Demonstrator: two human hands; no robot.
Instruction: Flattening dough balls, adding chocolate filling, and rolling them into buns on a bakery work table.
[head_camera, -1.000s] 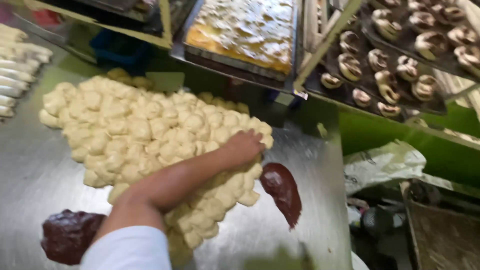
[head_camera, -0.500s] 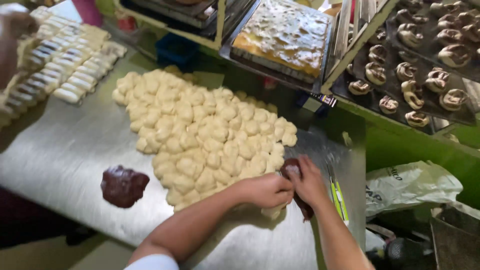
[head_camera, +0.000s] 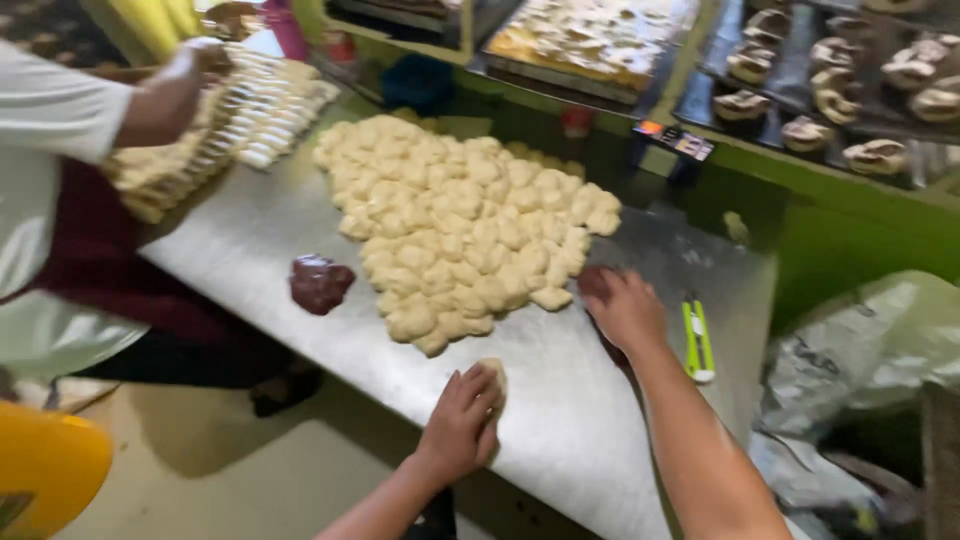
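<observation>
1. While the camera looked down, a steel worktable (head_camera: 300, 225) filled most of the view, now seen from farther back and to the right than 0.5 s earlier.
2. Across its middle lay a large heap of pale dough pieces (head_camera: 460, 215), packed edge to edge, in the same spread as 0.5 s ago.
3. At the table's far left, a co-worker's hand (head_camera: 180, 85) reached over rows of shaped dough sticks (head_camera: 250, 100); whether that hand held anything could not be told.
4. Beyond the far edge, trays of baked rolls (head_camera: 850, 80) sat on a rack.
5. The right hand (head_camera: 625, 308) rested flat, fingers spread and unclenched, on a dark brown filling lump (head_camera: 595, 285) just beside the heap's near-right corner. 0.5 s earlier both hands had met at this lump.
6. The left hand (head_camera: 462, 420) had since parted from the right and pressed down, fingers curled, on 1 separate dough piece (head_camera: 494, 372) near the table's front edge, apart from the heap. This suggested that a piece had been pulled out for working.
7. A second filling lump (head_camera: 320, 283) lay left of the heap.
8. A green-handled tool (head_camera: 697, 340) lay right of the right hand, untouched.
</observation>
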